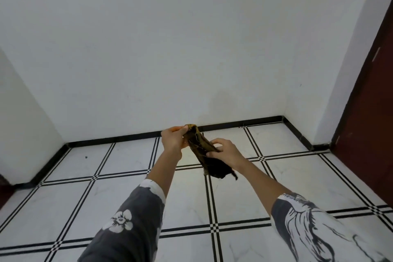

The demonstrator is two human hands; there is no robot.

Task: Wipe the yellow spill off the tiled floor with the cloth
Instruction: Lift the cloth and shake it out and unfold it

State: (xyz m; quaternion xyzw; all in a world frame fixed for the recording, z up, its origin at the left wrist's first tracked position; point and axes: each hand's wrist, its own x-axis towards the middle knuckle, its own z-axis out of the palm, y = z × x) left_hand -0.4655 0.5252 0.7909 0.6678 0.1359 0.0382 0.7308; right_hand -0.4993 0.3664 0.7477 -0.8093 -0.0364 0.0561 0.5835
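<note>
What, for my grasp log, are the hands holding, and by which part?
A dark cloth, held off the floor: the left hand pinches its upper end, the right hand grips its middle; the lower end hangs free.

A bare home room corner: white walls [148,49], tiled floor [297,176], dark red door [368,112].

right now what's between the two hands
The cloth: the left hand grips its upper end, the right hand pinches it lower down, so it spans the gap. The head view shows this.
</note>
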